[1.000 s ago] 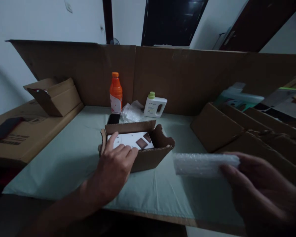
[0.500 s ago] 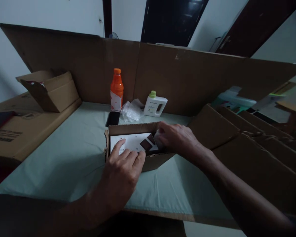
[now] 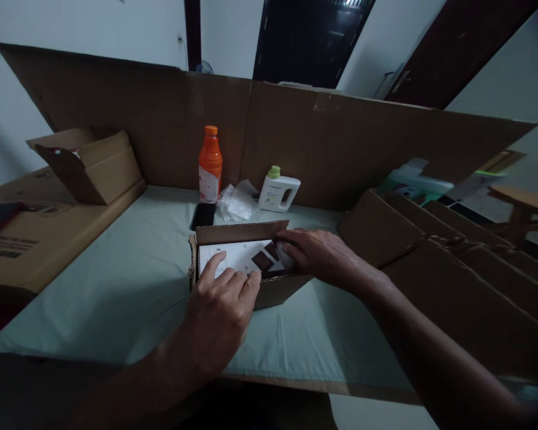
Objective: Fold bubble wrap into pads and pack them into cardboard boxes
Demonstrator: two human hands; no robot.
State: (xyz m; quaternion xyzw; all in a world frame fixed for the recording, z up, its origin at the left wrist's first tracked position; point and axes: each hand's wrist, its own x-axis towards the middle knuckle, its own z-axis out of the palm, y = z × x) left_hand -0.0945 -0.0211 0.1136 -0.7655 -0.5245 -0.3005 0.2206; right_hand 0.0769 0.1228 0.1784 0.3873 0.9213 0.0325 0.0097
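Observation:
An open cardboard box (image 3: 275, 292) stands on the cloth in front of me, with a white printed carton (image 3: 240, 254) inside it. My left hand (image 3: 224, 298) curls its fingers over the box's near wall, and its index fingertip rests on the carton's top. At the box's right end, my right hand (image 3: 320, 254) has its fingers down on a pale, crumpled piece that looks like bubble wrap (image 3: 286, 255), beside the carton. Part of that piece is hidden by the fingers.
Behind the box are a black phone (image 3: 203, 216), an orange bottle (image 3: 210, 164), more bubble wrap (image 3: 240, 201) and a white green-capped jug (image 3: 279, 192). A smaller carton (image 3: 103, 170) sits on a large box at left. Cardboard compartments (image 3: 385, 230) stand at right; a tall cardboard panel (image 3: 296, 131) closes the back.
My right hand's fingers have flattened and pressed lower at the box's right end, from a raised pinch. My left hand stays in place. The view has shifted slightly.

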